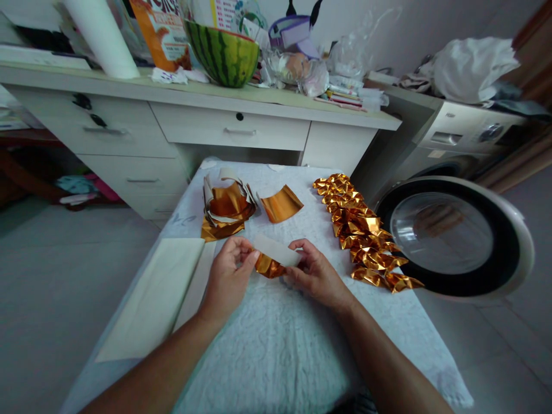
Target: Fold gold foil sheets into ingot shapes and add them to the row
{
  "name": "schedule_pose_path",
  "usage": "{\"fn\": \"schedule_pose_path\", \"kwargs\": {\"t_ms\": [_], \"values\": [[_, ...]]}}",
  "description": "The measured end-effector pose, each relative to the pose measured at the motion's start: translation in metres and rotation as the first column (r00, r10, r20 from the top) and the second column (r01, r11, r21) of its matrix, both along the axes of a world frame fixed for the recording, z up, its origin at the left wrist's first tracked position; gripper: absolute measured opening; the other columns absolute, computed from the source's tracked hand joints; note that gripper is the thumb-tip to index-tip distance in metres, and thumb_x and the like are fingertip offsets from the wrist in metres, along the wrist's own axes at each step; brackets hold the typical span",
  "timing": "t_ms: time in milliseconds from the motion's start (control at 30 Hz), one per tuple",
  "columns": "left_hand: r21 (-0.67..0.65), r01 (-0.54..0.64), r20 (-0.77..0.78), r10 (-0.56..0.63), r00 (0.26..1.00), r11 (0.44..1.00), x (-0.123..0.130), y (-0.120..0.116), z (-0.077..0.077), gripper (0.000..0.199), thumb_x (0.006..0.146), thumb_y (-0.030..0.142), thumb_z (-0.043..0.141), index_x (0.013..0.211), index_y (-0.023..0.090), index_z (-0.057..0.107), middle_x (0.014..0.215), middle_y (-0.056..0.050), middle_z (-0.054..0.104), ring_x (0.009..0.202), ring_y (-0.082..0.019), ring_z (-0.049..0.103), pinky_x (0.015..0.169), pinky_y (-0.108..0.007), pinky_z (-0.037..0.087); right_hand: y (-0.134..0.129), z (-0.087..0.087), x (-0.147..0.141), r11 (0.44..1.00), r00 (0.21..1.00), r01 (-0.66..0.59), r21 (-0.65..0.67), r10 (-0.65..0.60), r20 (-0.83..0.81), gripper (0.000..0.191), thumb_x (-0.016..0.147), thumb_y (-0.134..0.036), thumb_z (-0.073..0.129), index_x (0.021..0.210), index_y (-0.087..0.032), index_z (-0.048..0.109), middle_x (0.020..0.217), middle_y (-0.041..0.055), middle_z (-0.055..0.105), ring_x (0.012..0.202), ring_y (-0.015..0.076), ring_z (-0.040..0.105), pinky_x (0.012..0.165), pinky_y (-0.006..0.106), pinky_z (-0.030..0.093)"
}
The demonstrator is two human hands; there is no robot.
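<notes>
Between my two hands, over the middle of the cloth-covered table (pixel 259 345), is a sheet of gold foil paper (pixel 269 267) with its pale back (pixel 278 251) partly turned up. My left hand (pixel 233 270) pinches its left end between thumb and fingers. The right end is gripped by my right hand (pixel 314 270). Beyond them lies a loose curled gold sheet (pixel 282 203). To its left sits a curled stack of gold foil sheets (pixel 226 201) with pale edges showing. Rows of folded gold foil pieces (pixel 357 224) lie along the right side.
Folded cream paper (pixel 150 299) covers the table's left side. Behind stands a white desk (pixel 241 123) holding half a watermelon (pixel 224 54), a paper roll (pixel 103 40) and plastic bags. At right, a washing machine's round door (pixel 448 236) hangs open beside the table.
</notes>
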State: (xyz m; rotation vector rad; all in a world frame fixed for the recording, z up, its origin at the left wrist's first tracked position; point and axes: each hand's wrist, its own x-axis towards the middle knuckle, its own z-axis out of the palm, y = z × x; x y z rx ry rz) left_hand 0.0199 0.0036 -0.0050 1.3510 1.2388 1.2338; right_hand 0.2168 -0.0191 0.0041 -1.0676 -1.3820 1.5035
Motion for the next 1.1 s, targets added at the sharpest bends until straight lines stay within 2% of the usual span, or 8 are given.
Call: {"fn": "schedule_pose_path", "kwargs": {"t_ms": [67,167,367,467,600,733,933,1100], "values": [[0.009,0.006,-0.049,-0.006,0.999,1.0,-0.002,0.001,-0.001,0.01,0.085,0.029,0.059,0.086,0.02,0.054,0.078,0.002,0.06,0.073,-0.013,0.058,0.068,-0.025,0.047,0.0,-0.001,-0.001,1.0,0.996,0.025,0.014,-0.026,0.089,0.022,0.083,-0.027,0.062,0.1,-0.023,0.049,0.074,-0.0037,0.057,0.058,0.0092,0.051,0.05,0.018,0.037],[-0.022,0.011,-0.081,-0.013,0.997,1.0,-0.004,0.001,-0.002,0.013,0.086,0.03,0.059,0.091,0.018,0.061,0.084,0.0,0.065,0.077,-0.015,0.061,0.071,-0.027,0.048,0.001,-0.003,-0.003,0.997,0.982,0.059,0.046,-0.067,0.176,0.025,0.082,-0.024,0.063,0.103,-0.023,0.05,0.073,-0.004,0.058,0.056,0.0093,0.051,0.049,0.018,0.036],[-0.036,0.044,-0.041,-0.046,0.998,0.998,0.001,-0.003,0.001,0.02,0.086,0.027,0.059,0.105,0.021,0.059,0.09,0.0,0.067,0.08,-0.015,0.065,0.073,-0.029,0.052,0.001,-0.007,-0.008,0.986,0.976,0.141,0.093,-0.154,0.153,0.034,0.082,-0.026,0.062,0.109,-0.026,0.041,0.077,-0.0047,0.062,0.051,0.0084,0.049,0.043,0.017,0.031],[-0.008,0.014,0.041,-0.014,0.999,1.0,0.003,-0.003,0.002,0.016,0.083,0.026,0.062,0.095,0.021,0.052,0.088,0.003,0.064,0.076,-0.013,0.064,0.068,-0.026,0.053,0.0,-0.008,-0.012,0.98,0.975,0.171,0.099,-0.183,0.127,0.034,0.082,-0.026,0.062,0.107,-0.027,0.039,0.073,-0.0066,0.061,0.049,0.0077,0.047,0.043,0.016,0.03],[-0.044,0.027,-0.005,-0.027,1.0,0.999,0.003,-0.002,0.001,0.012,0.084,0.029,0.061,0.087,0.019,0.055,0.083,0.002,0.063,0.073,-0.013,0.063,0.067,-0.026,0.053,0.0,-0.008,-0.016,0.976,0.978,0.19,0.106,-0.198,0.067,0.032,0.083,-0.027,0.06,0.105,-0.028,0.036,0.068,-0.0094,0.057,0.045,0.0066,0.042,0.042,0.016,0.03],[-0.129,0.088,-0.028,-0.093,0.995,0.988,0.003,-0.006,0.005,0.024,0.084,0.033,0.06,0.102,0.018,0.061,0.092,-0.003,0.069,0.076,-0.016,0.068,0.067,-0.029,0.055,0.001,-0.012,-0.016,0.97,0.971,0.218,0.104,-0.226,0.073,0.028,0.083,-0.03,0.061,0.099,-0.027,0.038,0.068,-0.009,0.055,0.042,0.0053,0.038,0.039,0.016,0.026],[-0.107,0.134,-0.045,-0.139,0.989,0.985,0.009,-0.009,0.007,0.048,0.076,0.03,0.067,0.122,0.018,0.055,0.106,-0.007,0.068,0.079,-0.018,0.07,0.071,-0.032,0.057,0.001,-0.015,-0.015,0.971,0.966,0.223,0.086,-0.232,0.117,0.029,0.081,-0.036,0.064,0.096,-0.026,0.041,0.069,-0.0069,0.054,0.045,0.0069,0.04,0.042,0.018,0.029],[-0.138,0.168,0.103,-0.154,0.983,0.976,0.007,-0.005,0.003,0.048,0.078,0.024,0.062,0.124,0.018,0.053,0.11,-0.008,0.069,0.086,-0.019,0.07,0.078,-0.034,0.056,-0.002,-0.008,-0.011,0.979,0.981,0.13,0.155,-0.149,0.124,0.027,0.084,-0.026,0.057,0.106,-0.027,0.042,0.077,-0.0046,0.055,0.059,0.0108,0.049,0.053,0.021,0.039]]}}
